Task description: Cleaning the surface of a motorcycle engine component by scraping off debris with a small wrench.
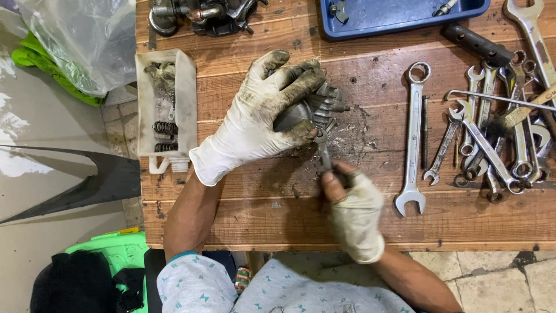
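My left hand (263,110), in a dirty white glove, grips a grey finned metal engine part (321,104) and presses it on the wooden workbench (278,206). In front of it my right hand (353,203), also gloved with bare fingertips, holds a small wrench (323,152) whose head meets the near side of the part. Dark grime lies on the wood around the part.
A long combination spanner (412,139) lies right of the hands, with a pile of several spanners (498,139) further right. A blue tray (399,14) sits at the back, a white plastic tray with springs (166,110) on the left, another engine piece (200,14) behind it.
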